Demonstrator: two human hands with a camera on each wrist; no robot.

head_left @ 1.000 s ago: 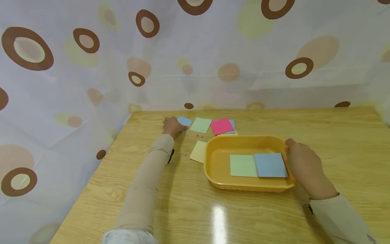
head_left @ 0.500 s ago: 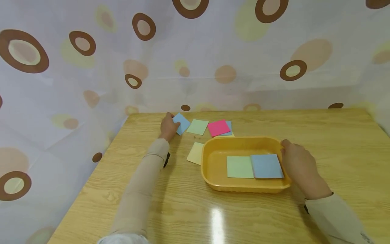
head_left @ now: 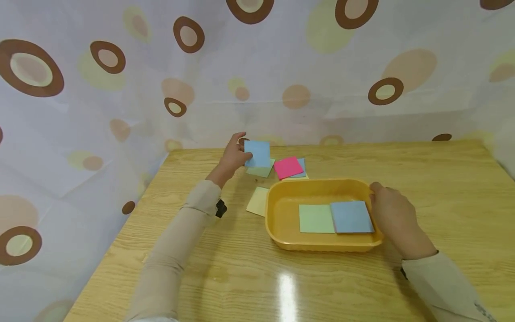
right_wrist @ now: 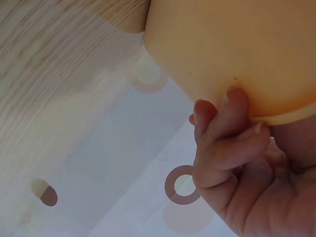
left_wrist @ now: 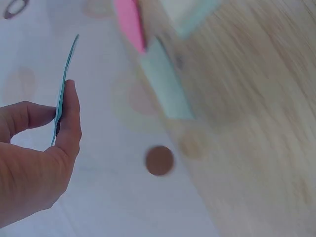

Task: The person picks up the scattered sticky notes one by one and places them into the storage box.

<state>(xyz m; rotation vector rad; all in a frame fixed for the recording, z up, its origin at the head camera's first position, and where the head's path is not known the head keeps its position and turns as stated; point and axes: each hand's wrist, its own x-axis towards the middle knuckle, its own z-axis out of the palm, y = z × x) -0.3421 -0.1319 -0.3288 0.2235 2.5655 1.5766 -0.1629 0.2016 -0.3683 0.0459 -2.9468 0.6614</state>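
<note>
Between thumb and fingers my left hand (head_left: 233,156) pinches a blue square of sticky notes (head_left: 259,154), held upright above the far part of the table. In the left wrist view the blue square (left_wrist: 64,84) shows edge-on and thin. My right hand (head_left: 396,219) grips the right rim of a yellow plastic tray (head_left: 281,241); in the right wrist view its fingers (right_wrist: 232,108) curl at the tray's edge. Inside the tray lie a green square (head_left: 316,219) and a blue square (head_left: 352,217), side by side.
Behind the tray a pink square (head_left: 287,167) overlaps a blue one (head_left: 301,167) and a yellow one. A green square (head_left: 259,172) lies partly behind the held one. A pale yellow square (head_left: 257,201) meets the tray's left side. A patterned cloth (head_left: 241,67) hangs behind the table.
My left hand has picked up the blue square from the table's far left, raised it and carried it rightward, turning it upright. The right hand stays on the tray rim.
</note>
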